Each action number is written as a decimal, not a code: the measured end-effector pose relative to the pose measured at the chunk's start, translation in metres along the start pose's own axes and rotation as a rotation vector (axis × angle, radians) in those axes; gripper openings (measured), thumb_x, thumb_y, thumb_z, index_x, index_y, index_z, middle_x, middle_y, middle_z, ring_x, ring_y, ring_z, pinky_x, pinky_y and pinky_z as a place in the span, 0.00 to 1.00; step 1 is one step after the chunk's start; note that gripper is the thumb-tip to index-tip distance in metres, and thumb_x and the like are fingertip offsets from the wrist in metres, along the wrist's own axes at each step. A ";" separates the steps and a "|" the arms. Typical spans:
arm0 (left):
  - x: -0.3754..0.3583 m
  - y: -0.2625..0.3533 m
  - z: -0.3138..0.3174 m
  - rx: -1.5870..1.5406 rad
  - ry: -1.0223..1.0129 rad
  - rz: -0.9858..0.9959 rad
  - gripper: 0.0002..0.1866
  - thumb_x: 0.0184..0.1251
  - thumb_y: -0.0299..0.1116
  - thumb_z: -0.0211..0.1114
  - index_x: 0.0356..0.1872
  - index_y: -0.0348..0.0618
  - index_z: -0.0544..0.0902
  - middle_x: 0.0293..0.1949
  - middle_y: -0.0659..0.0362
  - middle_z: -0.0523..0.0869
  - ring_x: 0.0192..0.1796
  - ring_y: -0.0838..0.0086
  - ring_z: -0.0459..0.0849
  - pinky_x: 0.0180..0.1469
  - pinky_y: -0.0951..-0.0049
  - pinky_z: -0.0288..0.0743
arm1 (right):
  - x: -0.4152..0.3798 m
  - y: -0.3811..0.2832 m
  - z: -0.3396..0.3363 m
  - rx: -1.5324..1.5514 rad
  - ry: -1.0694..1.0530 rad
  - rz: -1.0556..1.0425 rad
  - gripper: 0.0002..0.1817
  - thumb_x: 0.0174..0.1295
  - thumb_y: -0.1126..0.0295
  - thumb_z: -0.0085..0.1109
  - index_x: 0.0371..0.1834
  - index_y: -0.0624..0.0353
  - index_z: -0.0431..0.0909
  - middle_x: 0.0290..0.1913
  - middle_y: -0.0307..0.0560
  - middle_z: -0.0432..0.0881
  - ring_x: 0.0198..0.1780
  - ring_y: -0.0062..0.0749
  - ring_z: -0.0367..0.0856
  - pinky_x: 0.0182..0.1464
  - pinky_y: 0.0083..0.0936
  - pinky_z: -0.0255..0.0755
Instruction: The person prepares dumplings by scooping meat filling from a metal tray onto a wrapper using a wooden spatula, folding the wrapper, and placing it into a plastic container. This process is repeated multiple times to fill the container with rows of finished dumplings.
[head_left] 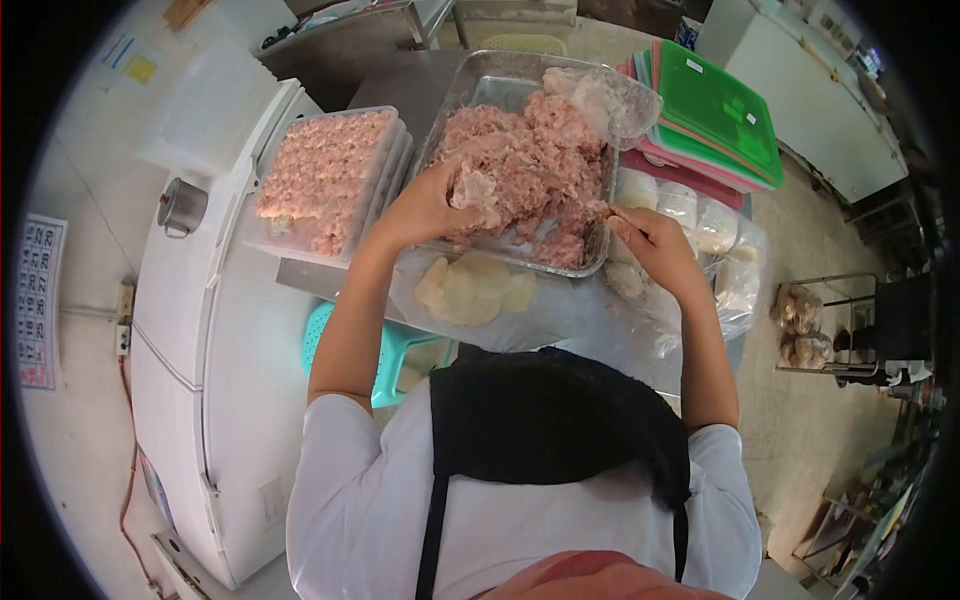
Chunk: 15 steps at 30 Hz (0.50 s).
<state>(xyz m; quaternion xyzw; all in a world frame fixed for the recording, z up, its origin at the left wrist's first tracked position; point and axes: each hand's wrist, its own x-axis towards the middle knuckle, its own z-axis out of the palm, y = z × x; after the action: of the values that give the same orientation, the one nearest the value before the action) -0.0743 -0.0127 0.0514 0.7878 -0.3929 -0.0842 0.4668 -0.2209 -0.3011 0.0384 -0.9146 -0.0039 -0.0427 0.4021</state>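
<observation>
A deep metal tray (498, 68) holds a large mound of pink ground meat (530, 140). At the tray's near left side, my left hand (428, 208) is closed around a pale, thin wrapper (476, 192) with meat against it. Over the near right rim, my right hand (655, 245) pinches a thin utensil, its far end lost in the meat; its exact kind is hidden. Flat, pale yellow round wrappers (475, 290) lie in a loose stack on the table just in front of the tray.
Stacked clear containers (325, 180) of filled dumplings stand left of the tray. Green and pink lids (715, 110) are piled at right, above bagged wrapper packs (735, 250). Clear plastic (625, 100) covers the tray's far right corner. A turquoise stool (395, 355) sits below the table.
</observation>
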 end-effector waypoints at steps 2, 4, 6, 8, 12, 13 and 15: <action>0.000 0.009 0.002 0.023 -0.033 0.142 0.26 0.50 0.34 0.73 0.51 0.38 0.77 0.47 0.51 0.83 0.49 0.68 0.81 0.53 0.68 0.73 | 0.000 -0.013 0.004 0.151 -0.042 -0.147 0.14 0.66 0.66 0.55 0.50 0.61 0.80 0.37 0.56 0.81 0.37 0.43 0.81 0.42 0.31 0.72; 0.002 0.023 0.001 0.087 -0.186 0.172 0.25 0.48 0.34 0.74 0.49 0.38 0.79 0.46 0.51 0.84 0.48 0.68 0.81 0.52 0.67 0.73 | 0.002 -0.017 0.021 0.165 -0.027 -0.446 0.13 0.66 0.67 0.56 0.50 0.62 0.80 0.36 0.56 0.81 0.36 0.40 0.81 0.41 0.30 0.71; 0.000 0.021 0.000 0.176 -0.205 0.168 0.22 0.49 0.34 0.74 0.46 0.38 0.81 0.44 0.52 0.84 0.48 0.68 0.82 0.51 0.67 0.74 | 0.011 -0.009 0.024 0.077 -0.068 -0.436 0.14 0.66 0.66 0.56 0.50 0.61 0.80 0.35 0.54 0.80 0.35 0.41 0.81 0.40 0.31 0.72; -0.002 0.014 0.000 0.129 -0.196 0.047 0.22 0.49 0.34 0.74 0.46 0.37 0.81 0.44 0.51 0.84 0.48 0.68 0.82 0.51 0.67 0.74 | 0.010 -0.012 0.019 -0.108 -0.013 -0.385 0.14 0.65 0.64 0.57 0.50 0.59 0.80 0.35 0.53 0.80 0.33 0.43 0.80 0.38 0.32 0.73; -0.012 -0.004 -0.001 -0.100 -0.127 -0.204 0.24 0.50 0.33 0.74 0.49 0.37 0.80 0.47 0.53 0.83 0.51 0.70 0.79 0.55 0.68 0.71 | -0.006 -0.054 0.019 -0.413 0.148 -0.380 0.16 0.63 0.64 0.59 0.52 0.57 0.79 0.34 0.50 0.79 0.32 0.47 0.78 0.34 0.35 0.73; -0.014 -0.006 -0.003 -0.090 -0.129 -0.200 0.25 0.50 0.32 0.74 0.50 0.38 0.79 0.48 0.53 0.82 0.52 0.71 0.79 0.56 0.69 0.70 | -0.007 -0.057 0.024 -0.428 0.149 -0.424 0.16 0.62 0.64 0.59 0.52 0.56 0.79 0.33 0.49 0.79 0.32 0.48 0.77 0.34 0.36 0.72; -0.016 -0.012 -0.007 -0.031 -0.145 -0.177 0.27 0.49 0.30 0.74 0.53 0.39 0.78 0.50 0.53 0.81 0.54 0.72 0.77 0.57 0.70 0.69 | -0.004 -0.061 0.020 -0.444 0.129 -0.364 0.16 0.63 0.64 0.59 0.52 0.57 0.79 0.34 0.50 0.79 0.32 0.48 0.78 0.34 0.36 0.72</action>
<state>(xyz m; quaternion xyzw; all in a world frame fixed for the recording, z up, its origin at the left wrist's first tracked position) -0.0754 0.0064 0.0423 0.8040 -0.3532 -0.1877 0.4401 -0.2262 -0.2452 0.0691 -0.9599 -0.1327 -0.1718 0.1775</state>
